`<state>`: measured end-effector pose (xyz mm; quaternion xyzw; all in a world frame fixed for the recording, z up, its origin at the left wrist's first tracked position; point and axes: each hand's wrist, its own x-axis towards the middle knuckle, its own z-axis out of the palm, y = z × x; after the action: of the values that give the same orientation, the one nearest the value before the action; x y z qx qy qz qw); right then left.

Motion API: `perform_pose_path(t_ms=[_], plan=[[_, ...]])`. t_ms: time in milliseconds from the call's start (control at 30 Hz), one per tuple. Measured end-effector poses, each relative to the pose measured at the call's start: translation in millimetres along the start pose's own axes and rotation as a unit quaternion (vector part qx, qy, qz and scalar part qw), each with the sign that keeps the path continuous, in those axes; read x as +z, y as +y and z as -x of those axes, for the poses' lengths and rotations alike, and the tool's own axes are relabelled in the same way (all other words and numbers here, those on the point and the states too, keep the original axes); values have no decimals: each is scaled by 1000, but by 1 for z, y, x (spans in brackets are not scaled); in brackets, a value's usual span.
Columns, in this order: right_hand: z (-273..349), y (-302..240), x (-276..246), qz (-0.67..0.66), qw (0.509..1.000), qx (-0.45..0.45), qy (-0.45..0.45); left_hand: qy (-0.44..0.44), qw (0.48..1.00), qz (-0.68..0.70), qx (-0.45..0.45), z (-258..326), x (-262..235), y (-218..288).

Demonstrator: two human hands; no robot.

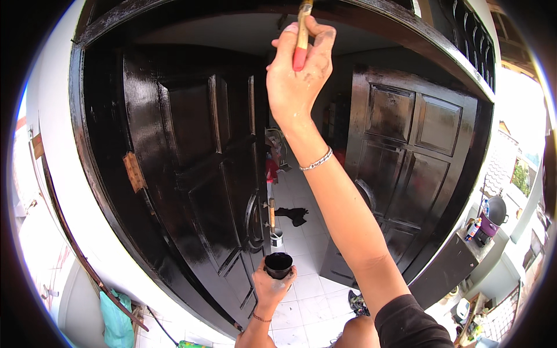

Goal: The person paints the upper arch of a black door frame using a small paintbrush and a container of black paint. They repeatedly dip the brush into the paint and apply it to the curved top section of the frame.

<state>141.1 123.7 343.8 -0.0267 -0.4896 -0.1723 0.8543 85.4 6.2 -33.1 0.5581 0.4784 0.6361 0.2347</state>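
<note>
My right hand point(297, 95) is raised high, its fingers closed around the wooden handle of a paintbrush point(301, 40) with a red end. The brush points up to the dark lintel point(348, 10) of the doorway; its bristles are cut off by the top edge. Lower down, my left hand point(270, 288) grips a small black cup point(279, 267); its inside looks dark and shiny. On either side stand two glossy black panelled doors, the left door point(194, 133) and the right door point(400, 136), both swung inward. Smudges mark both hands.
A small can point(277, 238) with a wooden-handled tool above it is on the tiled floor point(301, 284), near a black cloth point(295, 216). A dark cabinet point(449, 269) at right bears a purple pot point(490, 227) and bottles. A teal bag point(117, 320) hangs lower left.
</note>
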Motion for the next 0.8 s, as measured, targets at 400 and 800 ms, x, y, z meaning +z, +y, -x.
perform_pose_path(t_ms=[400, 800], plan=[[10, -31, -4, -78, 994, 36, -67, 0, 1000, -14, 7, 1, 4, 1], [20, -35, -18, -239, 929, 225, -173, 14, 999, -50, 17, -4, -5, -2]])
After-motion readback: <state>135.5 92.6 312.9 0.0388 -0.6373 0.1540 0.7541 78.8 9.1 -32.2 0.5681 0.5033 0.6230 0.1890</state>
